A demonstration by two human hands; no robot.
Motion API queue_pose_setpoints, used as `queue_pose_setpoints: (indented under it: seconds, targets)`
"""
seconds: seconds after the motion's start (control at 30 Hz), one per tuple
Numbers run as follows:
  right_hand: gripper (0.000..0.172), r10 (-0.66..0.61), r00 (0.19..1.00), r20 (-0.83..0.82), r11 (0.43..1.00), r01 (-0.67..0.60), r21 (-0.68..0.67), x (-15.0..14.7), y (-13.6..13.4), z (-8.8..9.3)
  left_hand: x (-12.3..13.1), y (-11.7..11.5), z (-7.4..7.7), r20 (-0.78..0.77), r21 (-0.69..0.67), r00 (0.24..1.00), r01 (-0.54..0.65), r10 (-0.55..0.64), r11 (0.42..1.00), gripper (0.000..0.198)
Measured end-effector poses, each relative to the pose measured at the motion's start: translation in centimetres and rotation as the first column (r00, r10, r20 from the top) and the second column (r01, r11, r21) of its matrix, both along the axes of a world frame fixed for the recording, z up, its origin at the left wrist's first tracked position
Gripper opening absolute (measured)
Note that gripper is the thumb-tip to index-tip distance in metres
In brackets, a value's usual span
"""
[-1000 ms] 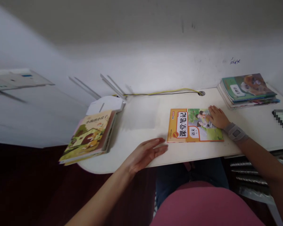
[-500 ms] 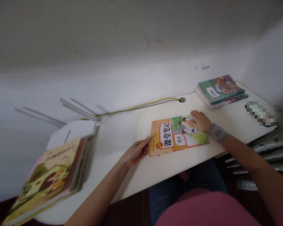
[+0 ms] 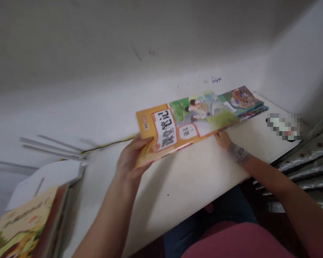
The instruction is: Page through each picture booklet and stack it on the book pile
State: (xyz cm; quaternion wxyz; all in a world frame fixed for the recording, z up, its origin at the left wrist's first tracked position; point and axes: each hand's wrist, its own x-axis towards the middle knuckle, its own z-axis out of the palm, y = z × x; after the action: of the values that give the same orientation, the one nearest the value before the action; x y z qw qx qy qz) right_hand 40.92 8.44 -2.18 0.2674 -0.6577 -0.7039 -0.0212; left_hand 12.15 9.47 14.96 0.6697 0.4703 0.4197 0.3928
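An orange-and-green workbook (image 3: 165, 130) with large black Chinese characters hangs tilted above the white desk (image 3: 193, 172). My left hand (image 3: 131, 157) grips its left end, thumb on the cover and fingers underneath. Behind the workbook's lower right edge is my right hand (image 3: 224, 139), its fingers hidden by the book, so I cannot tell whether it touches it. The workbook's far right end overlaps, in my view, a stack of books (image 3: 244, 98) with an animal picture on top.
Another pile of books (image 3: 29, 222) with a yellow illustrated cover lies at the lower left, beside a white object (image 3: 47, 177). A blurred-out dark-edged object (image 3: 285, 127) rests at the desk's right end. A yellow cable (image 3: 113, 142) runs along the wall.
The workbook has risen off the desk, tilted up in my left hand. My right hand has gone from lying flat on its cover to behind its lower edge. The view has shifted.
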Motion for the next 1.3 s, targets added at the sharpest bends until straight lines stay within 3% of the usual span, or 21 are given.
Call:
queue_pose_setpoints:
  seconds: [0.07,0.17,0.27,0.33,0.47,0.63,0.77,0.83,0.93,0.97,1.0,1.03,1.17,1.23,1.3]
  targets:
    - [0.027,0.066,0.998,-0.004,0.998,-0.066,-0.020,-0.9,-0.3,0.0,4.5,1.6,-0.3,0.108,0.017,0.990,0.084,-0.085,0.996,0.055]
    - [0.021,0.154,0.988,-0.010,0.987,-0.155,-0.033,-1.8,-0.7,0.4,13.2,4.3,-2.4,0.287,0.005,0.931,0.233,-0.225,0.972,0.055]
    - [0.019,0.177,0.984,-0.010,0.983,-0.177,-0.043,-1.9,-0.8,0.7,21.8,6.7,-4.8,0.350,-0.060,0.918,0.222,-0.188,0.973,0.057]
    - [0.018,0.179,0.984,-0.006,0.982,-0.179,-0.054,-1.8,-0.7,0.7,26.1,7.9,-6.2,0.319,-0.118,0.936,0.194,-0.147,0.974,0.059]
    - [0.017,0.173,0.985,0.000,0.982,-0.173,-0.075,-1.5,-0.2,0.4,30.5,9.8,-7.9,0.262,-0.137,0.956,0.174,-0.133,0.975,0.060]
    - [0.021,0.185,0.983,-0.009,0.980,-0.185,-0.067,-1.4,-0.2,0.3,31.5,11.0,-8.5,0.175,-0.057,0.976,0.140,-0.128,0.989,0.051]
    - [0.023,0.209,0.977,-0.028,0.977,-0.211,-0.044,-1.1,-0.5,0.3,28.2,10.8,-8.3,0.083,0.132,0.996,0.011,-0.022,0.991,0.050]
    - [0.025,0.224,0.974,-0.042,0.974,-0.225,-0.030,-0.8,-0.6,0.2,24.3,10.0,-8.2,0.058,0.245,0.998,-0.036,0.022,0.969,0.045]
    - [0.027,0.236,0.970,-0.060,0.971,-0.237,-0.012,-0.5,-0.7,0.0,15.8,7.9,-8.2,-0.086,0.448,0.996,0.026,0.014,0.894,0.032]
    - [0.027,0.240,0.969,-0.063,0.971,-0.241,-0.008,-0.4,-0.7,-0.1,12.5,7.0,-8.3,-0.355,0.587,0.935,0.207,0.019,0.783,0.030]
    - [0.028,0.244,0.968,-0.065,0.970,-0.245,-0.004,-0.3,-0.7,-0.1,9.1,6.1,-8.4,-0.597,0.634,0.791,0.364,0.133,0.683,0.028]
    - [0.028,0.248,0.967,-0.065,0.969,-0.249,-0.003,-0.3,-0.7,-0.2,5.8,5.2,-8.5,-0.759,0.598,0.590,0.464,0.275,0.653,0.026]
    - [0.032,0.255,0.965,-0.058,0.967,-0.255,-0.004,0.0,-0.9,-0.2,-5.7,2.4,-9.6,-0.843,0.524,0.328,0.323,0.426,0.788,0.033]
    - [0.034,0.249,0.968,-0.043,0.968,-0.250,-0.013,0.1,-1.0,-0.2,-9.4,1.2,-10.3,-0.876,0.473,0.237,0.251,0.420,0.845,0.040]
    - [0.035,0.238,0.971,-0.017,0.971,-0.238,-0.026,0.2,-1.1,-0.4,-11.5,0.3,-11.2,-0.904,0.419,0.184,0.206,0.386,0.884,0.046]
